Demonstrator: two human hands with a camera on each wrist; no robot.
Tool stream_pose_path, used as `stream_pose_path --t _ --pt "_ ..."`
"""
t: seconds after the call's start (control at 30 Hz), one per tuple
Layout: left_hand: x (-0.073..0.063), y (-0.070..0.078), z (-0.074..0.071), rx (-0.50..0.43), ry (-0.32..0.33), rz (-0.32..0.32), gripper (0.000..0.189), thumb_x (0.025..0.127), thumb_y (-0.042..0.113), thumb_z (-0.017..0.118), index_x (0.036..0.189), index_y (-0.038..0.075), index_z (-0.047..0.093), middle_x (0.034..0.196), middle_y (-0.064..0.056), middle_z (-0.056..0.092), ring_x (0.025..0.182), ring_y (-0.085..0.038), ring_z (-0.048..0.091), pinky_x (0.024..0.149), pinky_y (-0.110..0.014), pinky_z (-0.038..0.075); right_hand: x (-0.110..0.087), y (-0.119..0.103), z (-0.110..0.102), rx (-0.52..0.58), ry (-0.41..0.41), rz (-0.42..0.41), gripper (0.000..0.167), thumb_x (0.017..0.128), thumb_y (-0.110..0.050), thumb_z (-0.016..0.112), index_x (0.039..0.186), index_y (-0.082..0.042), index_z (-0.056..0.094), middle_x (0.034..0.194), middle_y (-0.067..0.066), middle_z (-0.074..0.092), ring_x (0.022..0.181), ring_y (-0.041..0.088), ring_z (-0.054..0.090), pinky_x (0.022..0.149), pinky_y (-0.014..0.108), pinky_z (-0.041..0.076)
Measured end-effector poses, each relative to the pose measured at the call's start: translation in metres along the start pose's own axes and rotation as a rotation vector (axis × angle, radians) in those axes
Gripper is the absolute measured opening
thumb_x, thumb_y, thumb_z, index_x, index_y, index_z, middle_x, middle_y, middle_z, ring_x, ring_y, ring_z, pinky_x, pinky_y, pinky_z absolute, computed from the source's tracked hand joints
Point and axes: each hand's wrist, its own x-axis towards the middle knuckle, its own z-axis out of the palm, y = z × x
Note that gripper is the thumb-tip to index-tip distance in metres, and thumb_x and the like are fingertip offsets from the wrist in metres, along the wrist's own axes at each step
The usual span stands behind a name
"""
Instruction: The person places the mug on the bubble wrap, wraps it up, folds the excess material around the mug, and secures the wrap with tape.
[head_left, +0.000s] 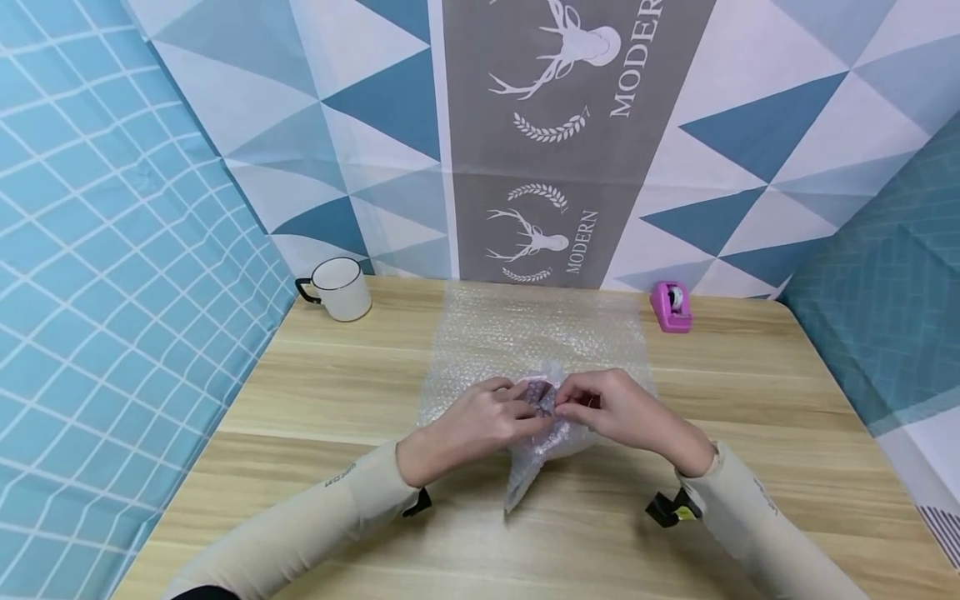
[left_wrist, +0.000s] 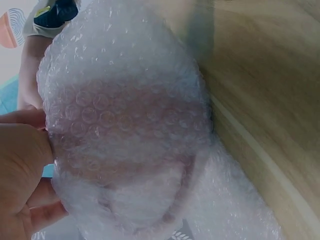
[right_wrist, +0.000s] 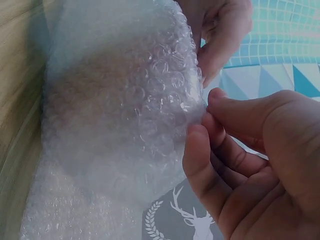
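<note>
The bubble-wrapped bundle [head_left: 534, 450] sits on the near part of the bubble wrap sheet [head_left: 487, 325], in the middle between the sheet's sides. A rounded, loop-like outline shows dimly through the film, but what the item is cannot be told for sure.

The step in hand looks like gathering and folding loose film at the bundle's top. The next move, I judge, calls for pressing that edge flat and holding it closed while the remaining film is brought round.

The bundle's mouth faces upward. Its longer run, flap included, seems to go front to back along the sheet, with the pointed flap [head_left: 519, 483] aimed at the person past the sheet's near edge. The axis of the item inside is hidden.

The right hand [head_left: 611, 404] pinches the mouth's edge between thumb and forefinger. The left hand [head_left: 480, 417] has its fingers bent over the opposite edge, touching the film; whether they pinch it, I cannot tell.

Left of the sheet's far end stands a white mug [head_left: 345, 292]; right of that end sits a pink tape dispenser [head_left: 670, 310]. Under the sheet lies the wooden table [head_left: 345, 375].
</note>
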Motion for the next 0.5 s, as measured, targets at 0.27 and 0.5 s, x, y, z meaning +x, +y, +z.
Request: stream_pose_path --t 0.27,0.5 --pt "0.000 -0.001 -0.002 -0.022 -0.025 0.035 0.021 0.092 0.019 0.075 0.108 0.031 0.078 0.094 0.009 0.079 0.102 -0.017 0.076 0.085 -0.029 0.060 0.000 0.010 -0.012 0.042 0.003 0.033 0.005 0.098 -0.015 0.070 0.101 -0.014 0.074 0.083 -0.004 0.072 0.068 0.009 0.064 0.060 0.026 0.058" --pt "-0.002 -0.002 -0.002 -0.012 -0.024 0.039 0.021 0.092 0.022 0.072 0.110 0.032 0.077 0.099 0.012 0.078 0.108 -0.019 0.075 0.088 -0.030 0.059 0.005 0.048 -0.048 0.027 0.153 0.168 0.010 0.100 -0.015 0.067 0.105 -0.008 0.074 0.085 0.005 0.071 0.071 0.013 0.065 0.062 0.028 0.058"
